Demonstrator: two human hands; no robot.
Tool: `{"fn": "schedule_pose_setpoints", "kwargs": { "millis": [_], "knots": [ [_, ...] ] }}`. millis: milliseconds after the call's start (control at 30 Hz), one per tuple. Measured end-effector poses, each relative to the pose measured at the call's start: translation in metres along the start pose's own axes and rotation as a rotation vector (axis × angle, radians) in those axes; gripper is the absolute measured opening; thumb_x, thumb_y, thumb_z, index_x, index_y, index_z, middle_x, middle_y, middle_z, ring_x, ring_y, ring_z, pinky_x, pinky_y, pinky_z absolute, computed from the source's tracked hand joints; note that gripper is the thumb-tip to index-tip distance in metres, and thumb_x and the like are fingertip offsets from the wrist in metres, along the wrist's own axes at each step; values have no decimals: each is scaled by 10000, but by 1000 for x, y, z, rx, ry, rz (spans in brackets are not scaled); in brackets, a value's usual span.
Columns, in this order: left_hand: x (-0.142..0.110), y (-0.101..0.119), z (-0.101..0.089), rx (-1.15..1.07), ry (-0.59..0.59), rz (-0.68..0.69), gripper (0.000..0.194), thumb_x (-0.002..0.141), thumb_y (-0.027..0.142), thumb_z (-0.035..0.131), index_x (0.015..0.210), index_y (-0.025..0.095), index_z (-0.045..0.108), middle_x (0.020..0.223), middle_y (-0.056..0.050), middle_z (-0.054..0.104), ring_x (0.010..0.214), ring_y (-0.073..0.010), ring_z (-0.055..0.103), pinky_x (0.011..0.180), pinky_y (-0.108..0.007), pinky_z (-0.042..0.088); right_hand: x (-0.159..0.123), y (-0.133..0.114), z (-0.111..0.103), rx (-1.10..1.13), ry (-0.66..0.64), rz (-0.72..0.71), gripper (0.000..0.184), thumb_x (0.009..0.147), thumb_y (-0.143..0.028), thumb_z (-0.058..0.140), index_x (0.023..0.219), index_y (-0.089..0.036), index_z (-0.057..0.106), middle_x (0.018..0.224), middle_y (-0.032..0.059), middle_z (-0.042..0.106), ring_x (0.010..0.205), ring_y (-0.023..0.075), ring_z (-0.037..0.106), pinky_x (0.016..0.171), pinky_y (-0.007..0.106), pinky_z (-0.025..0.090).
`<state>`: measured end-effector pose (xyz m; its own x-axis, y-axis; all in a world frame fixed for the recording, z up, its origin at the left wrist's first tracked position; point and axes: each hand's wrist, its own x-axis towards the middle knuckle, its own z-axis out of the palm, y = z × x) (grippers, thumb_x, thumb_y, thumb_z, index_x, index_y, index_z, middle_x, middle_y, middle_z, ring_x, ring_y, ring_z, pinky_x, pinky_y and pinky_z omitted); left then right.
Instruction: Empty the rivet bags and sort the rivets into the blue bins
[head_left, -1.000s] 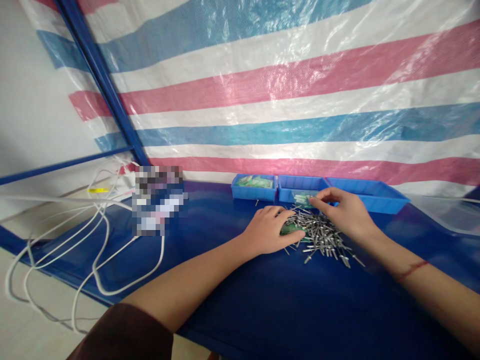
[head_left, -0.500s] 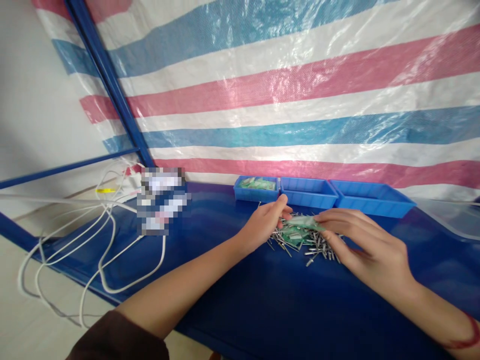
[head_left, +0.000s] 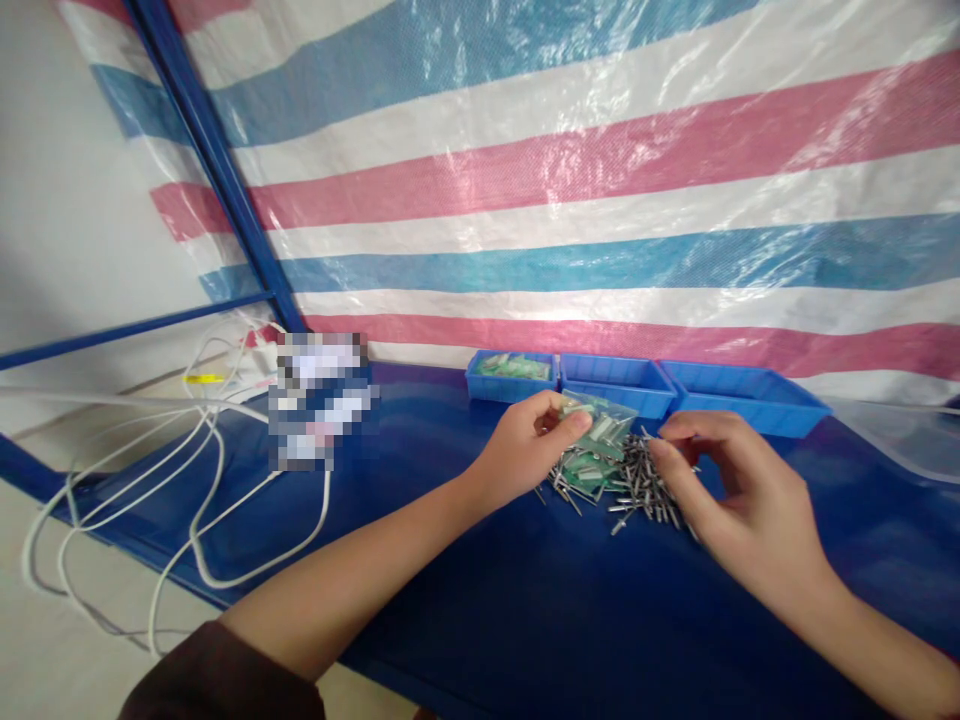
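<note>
My left hand [head_left: 525,445] pinches a small clear plastic bag with green print [head_left: 604,425] by its corner and holds it just above the blue table [head_left: 480,600]. Under and beside the bag lies a heap of small metal rivets [head_left: 637,480], with another green bag [head_left: 585,468] lying among them. My right hand [head_left: 731,490] hovers over the right side of the heap, fingers curled, thumb and forefinger close together at the rivets. What sits between those fingertips is too small to make out.
Three blue plastic bins stand in a row at the back: the left bin [head_left: 512,377] holds green bags, then a middle bin [head_left: 616,385] and a right bin [head_left: 742,398]. White cables [head_left: 202,480] loop over the table's left edge. A striped tarp [head_left: 600,200] hangs behind.
My right hand has let go of the bag and dropped to the rivet heap. My left hand now holds the bag alone, lifted slightly.
</note>
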<state>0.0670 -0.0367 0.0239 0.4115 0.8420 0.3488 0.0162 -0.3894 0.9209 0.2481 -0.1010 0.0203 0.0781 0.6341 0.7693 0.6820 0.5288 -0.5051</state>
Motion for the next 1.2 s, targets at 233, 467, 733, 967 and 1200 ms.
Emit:
{"fn": "schedule_pose_setpoints", "kwargs": {
  "millis": [233, 467, 733, 967, 1200],
  "knots": [
    [-10, 11, -4, 452, -29, 484, 168, 902, 266, 516, 936, 191, 663, 992, -51, 659, 979, -163, 584, 916, -322, 434, 6, -12, 6, 709, -552, 889, 604, 802, -724, 304, 636, -195, 544, 510, 19, 494, 394, 112, 378, 357, 235, 266],
    [-12, 9, -5, 627, -45, 542, 261, 901, 175, 445, 1046, 243, 652, 1196, -56, 562, 1103, -182, 522, 967, -358, 419, 7, -17, 4, 811, -390, 939, 359, 672, -489, 706, 644, -197, 498, 543, -33, 450, 459, 77, 373, 409, 200, 334],
    [-10, 17, -1, 343, 16, 111, 346, 910, 406, 416, 795, 168, 640, 760, -32, 622, 700, -128, 535, 706, -275, 442, 8, 7, -2, 255, -134, 429, 326, 791, -527, 583, 729, -208, 609, 626, 27, 594, 532, 142, 521, 465, 259, 424],
    [-5, 16, 10, -207, -207, -354, 728, 838, 718, 234, 796, 109, 632, 672, -38, 573, 455, -56, 332, 418, -218, 232, 5, 12, -12, -124, -120, -369, 248, 873, -192, 521, 1058, -275, 664, 1014, 48, 699, 905, 201, 660, 791, 334, 528],
    [-11, 21, 9, -266, -169, -304, 272, 808, 407, 589, 778, 138, 557, 557, 60, 404, 479, -39, 340, 456, -190, 235, 6, 8, -7, -95, -134, -298, 285, 856, -241, 564, 1128, -273, 642, 1131, 73, 643, 860, 185, 657, 698, 300, 540]
  ]
}}
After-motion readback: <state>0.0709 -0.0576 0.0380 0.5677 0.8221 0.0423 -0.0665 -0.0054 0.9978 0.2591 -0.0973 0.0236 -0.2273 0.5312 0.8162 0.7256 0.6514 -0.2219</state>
